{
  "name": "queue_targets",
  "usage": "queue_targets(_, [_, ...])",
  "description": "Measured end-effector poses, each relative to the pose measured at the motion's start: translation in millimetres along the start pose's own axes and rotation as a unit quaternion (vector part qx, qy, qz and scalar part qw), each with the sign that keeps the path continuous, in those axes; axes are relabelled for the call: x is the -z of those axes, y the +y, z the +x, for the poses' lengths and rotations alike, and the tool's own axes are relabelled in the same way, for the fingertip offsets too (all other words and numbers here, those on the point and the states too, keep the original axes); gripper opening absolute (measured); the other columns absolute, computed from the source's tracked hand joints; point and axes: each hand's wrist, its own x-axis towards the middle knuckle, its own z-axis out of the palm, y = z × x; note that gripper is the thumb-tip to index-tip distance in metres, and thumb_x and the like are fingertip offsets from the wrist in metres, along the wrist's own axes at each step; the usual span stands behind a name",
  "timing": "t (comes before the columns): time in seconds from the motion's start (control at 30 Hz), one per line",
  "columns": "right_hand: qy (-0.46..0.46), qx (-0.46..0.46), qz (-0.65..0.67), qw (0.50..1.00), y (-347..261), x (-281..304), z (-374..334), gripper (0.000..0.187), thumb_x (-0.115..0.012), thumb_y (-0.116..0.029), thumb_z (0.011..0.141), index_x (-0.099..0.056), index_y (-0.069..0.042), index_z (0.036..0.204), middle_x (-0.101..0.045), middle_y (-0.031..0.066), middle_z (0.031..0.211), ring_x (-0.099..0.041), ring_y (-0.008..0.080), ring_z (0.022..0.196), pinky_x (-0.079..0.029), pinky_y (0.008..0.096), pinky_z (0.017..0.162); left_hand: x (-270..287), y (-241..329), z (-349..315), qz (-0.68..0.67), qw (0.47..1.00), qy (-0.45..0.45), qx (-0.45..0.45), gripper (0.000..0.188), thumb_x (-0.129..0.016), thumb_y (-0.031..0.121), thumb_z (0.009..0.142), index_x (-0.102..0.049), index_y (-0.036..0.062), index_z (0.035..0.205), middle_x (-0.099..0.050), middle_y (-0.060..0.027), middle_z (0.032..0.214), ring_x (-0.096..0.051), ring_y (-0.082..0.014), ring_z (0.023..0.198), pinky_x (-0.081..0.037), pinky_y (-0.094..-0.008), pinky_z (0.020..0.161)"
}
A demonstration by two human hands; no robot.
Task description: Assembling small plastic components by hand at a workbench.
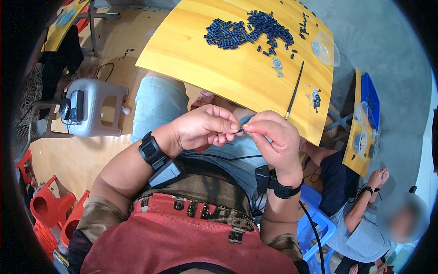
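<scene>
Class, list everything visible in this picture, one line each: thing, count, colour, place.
table: one, yellow wood, ahead
small parts: heap, dark blue, table's far side
thin rod: one, black, table's right part
clear bowl: one, transparent, table's right edge
stool: one, grey, floor at left
red chairs: stacked, lower left
co-worker: one, seated lower right
left hand: pinching a tiny dark part
right hand: pinching the same part
</scene>
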Motion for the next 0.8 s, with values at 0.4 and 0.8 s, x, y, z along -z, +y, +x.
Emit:
queue_targets(0.4, [-0.085,0.04,0.008,0.996,-7.7,3.9,8.2,0.021,-0.062,0.01,0.067,-0.063,-0.003,0.084,-0.057,0.0077,0.08,-0.055,0.0223,0.071,-0.045,0.0291,0.062,9.4,-1.7,1.3,-0.088,0.989,-0.084,0.083,0.013,-0.063,0.01,0.085,-0.063,-0.0016,0.09,-0.063,-0.0064,0.077,-0.053,-0.0056,0.058,-0.04,-0.0161,0.048])
queue_targets(0.8, [0.071,-0.025,-0.031,0.997,2.1,-12.5,-0.2,0.029,-0.061,0.009,0.071,-0.063,-0.001,0.098,-0.062,0.0122,0.092,-0.063,0.0212,0.077,-0.051,0.0274,0.067,-6.6,-0.1,6.2,0.063,0.993,0.062,-0.073,0.012,-0.06,0.016,0.088,-0.062,0.0049,0.092,-0.063,-0.0024,0.078,-0.058,-0.0079,0.066,-0.046,-0.0196,0.06])
